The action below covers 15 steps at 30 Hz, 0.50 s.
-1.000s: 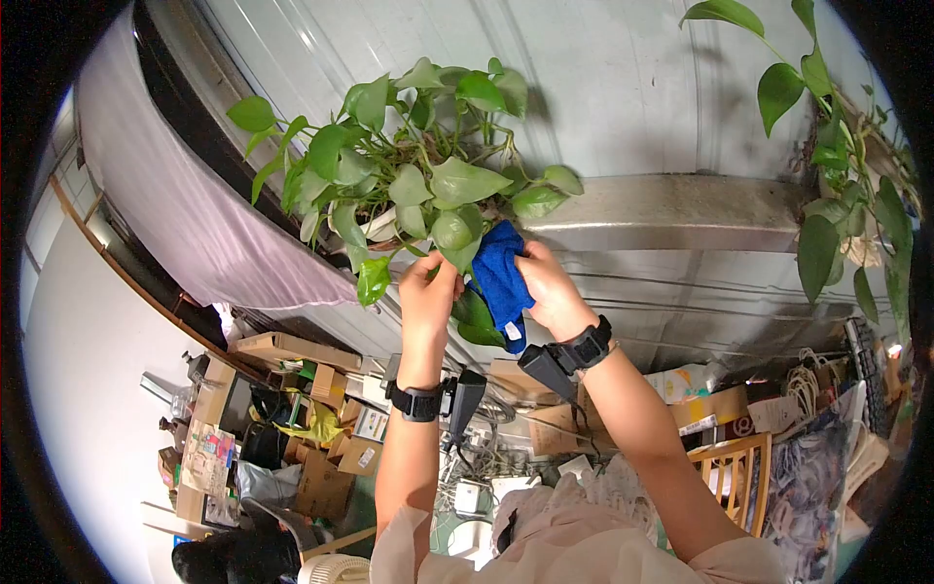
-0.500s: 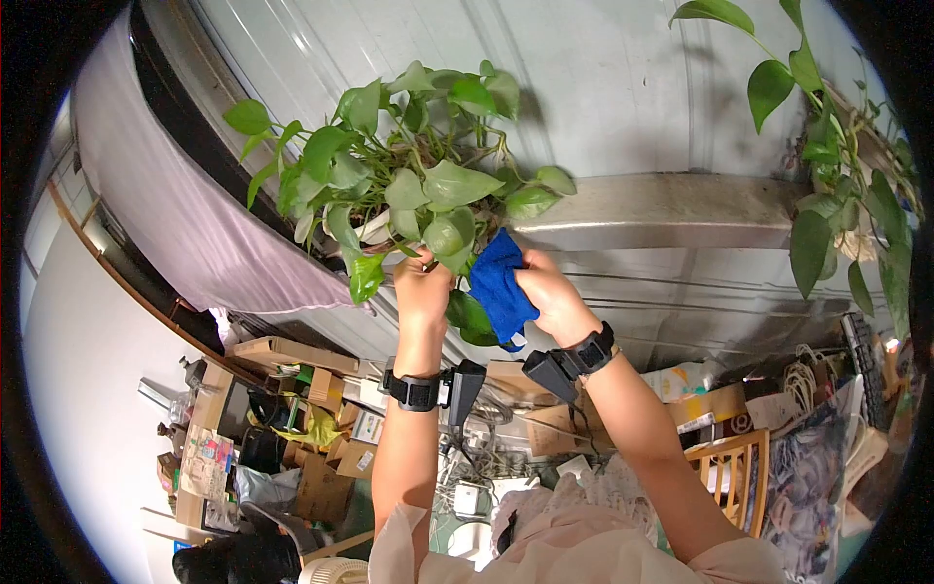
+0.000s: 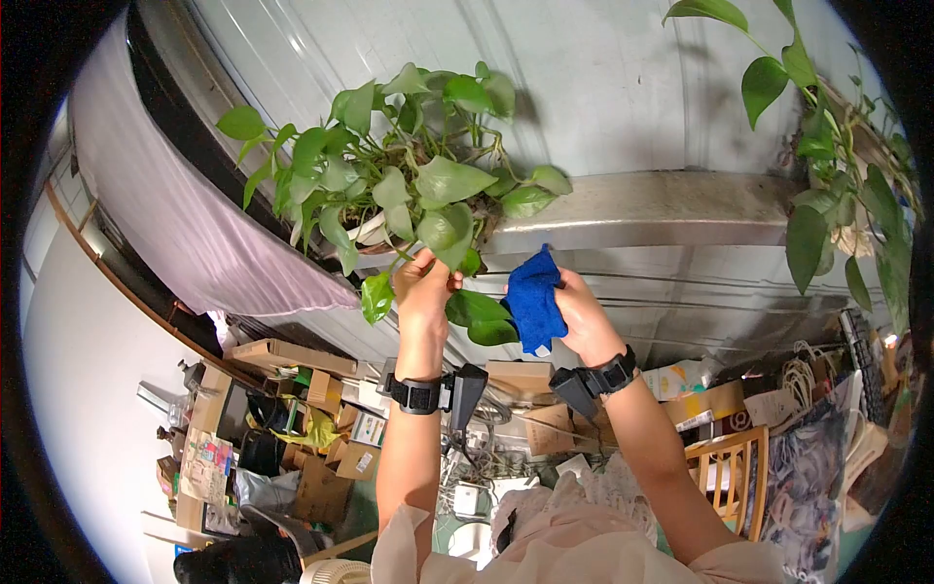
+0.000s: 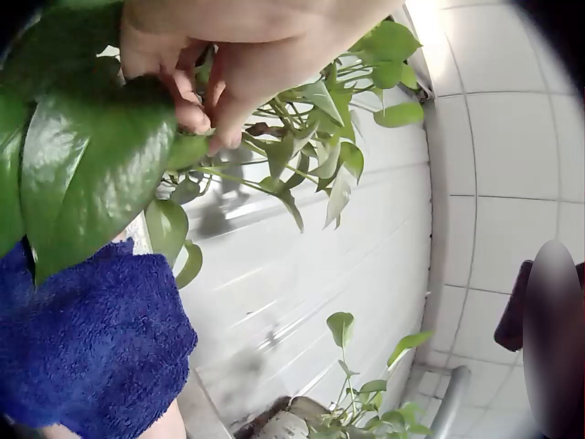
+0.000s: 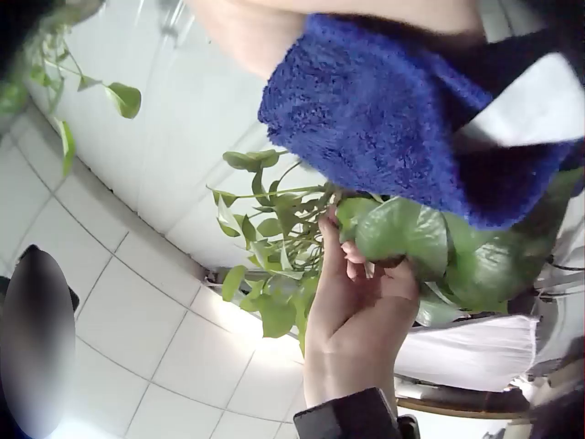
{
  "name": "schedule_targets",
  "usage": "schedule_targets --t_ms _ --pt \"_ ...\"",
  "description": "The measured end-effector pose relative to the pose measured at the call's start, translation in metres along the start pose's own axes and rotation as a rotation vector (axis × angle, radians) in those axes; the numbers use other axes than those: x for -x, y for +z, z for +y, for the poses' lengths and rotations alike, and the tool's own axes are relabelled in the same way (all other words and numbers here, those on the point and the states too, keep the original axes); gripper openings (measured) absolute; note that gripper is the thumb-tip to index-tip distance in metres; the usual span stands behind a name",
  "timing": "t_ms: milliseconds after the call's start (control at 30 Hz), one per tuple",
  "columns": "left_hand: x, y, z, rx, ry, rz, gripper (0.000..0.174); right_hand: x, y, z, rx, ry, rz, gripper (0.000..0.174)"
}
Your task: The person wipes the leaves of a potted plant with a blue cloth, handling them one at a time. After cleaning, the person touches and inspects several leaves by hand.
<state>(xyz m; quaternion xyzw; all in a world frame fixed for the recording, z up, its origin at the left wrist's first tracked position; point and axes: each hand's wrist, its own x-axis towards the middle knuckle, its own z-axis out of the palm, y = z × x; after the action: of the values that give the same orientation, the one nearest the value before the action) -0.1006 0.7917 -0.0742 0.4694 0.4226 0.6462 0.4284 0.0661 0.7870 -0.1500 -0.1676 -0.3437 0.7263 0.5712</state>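
A leafy green pothos plant (image 3: 452, 183) sits on the metal ledge in front of me. My left hand (image 3: 421, 297) is at its lower edge, thumb and fingertips pinching a stem near the base of a large glossy leaf (image 4: 101, 174). That leaf hangs to the right of the hand in the head view. A fuzzy blue cloth (image 3: 533, 304) is gripped in my right hand (image 3: 589, 316), just right of the leaf and below the ledge. On the cloth, a white tag (image 5: 530, 105) shows in the right wrist view.
The metal ledge (image 3: 662, 209) runs right toward another trailing plant (image 3: 808, 229). A pale curtain (image 3: 185, 195) hangs at the left. Below are cardboard boxes (image 3: 326, 487), tangled cables and a wooden chair (image 3: 730, 477).
My right hand has moved right with the blue cloth, away from the left hand, and more of the hanging leaf shows. The left hand stays at the plant's lower edge.
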Motion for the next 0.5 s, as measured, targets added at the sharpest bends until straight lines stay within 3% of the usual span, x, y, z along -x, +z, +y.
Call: schedule_targets --t_ms 133,233,500 --pt "-0.003 0.003 0.000 -0.124 -0.032 0.011 0.009 0.002 -0.006 0.007 -0.135 -0.039 -0.056 0.024" --pt "-0.005 -0.001 -0.001 -0.126 -0.003 -0.051 0.009 -0.002 -0.008 0.003 -0.084 -0.096 -0.094 0.033" --pt "0.001 -0.002 0.008 -0.188 0.013 -0.049 0.017 -0.004 0.040 -0.039 0.070 -0.245 -0.008 0.026"
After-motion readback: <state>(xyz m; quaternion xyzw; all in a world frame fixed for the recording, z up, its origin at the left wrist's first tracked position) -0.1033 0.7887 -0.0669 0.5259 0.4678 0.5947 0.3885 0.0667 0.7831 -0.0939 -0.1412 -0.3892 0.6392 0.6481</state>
